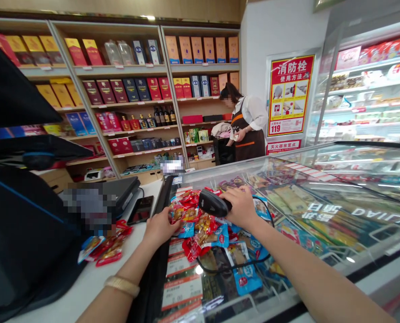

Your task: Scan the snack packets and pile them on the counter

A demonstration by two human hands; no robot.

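A black handheld barcode scanner is gripped in my right hand, its head pointing left over a heap of small snack packets. The packets are red and blue with clear windows and lie on the glass top of a freezer. At the heap's left edge my left hand has its thumb and fingers closed on a red snack packet; its fingertips are partly hidden. The scanner's black cable loops across the glass around the packets.
More snack packets lie on the white counter at left, near a phone and a dark checkout terminal. A person in an apron stands beyond the freezer, by shelves of boxed bottles.
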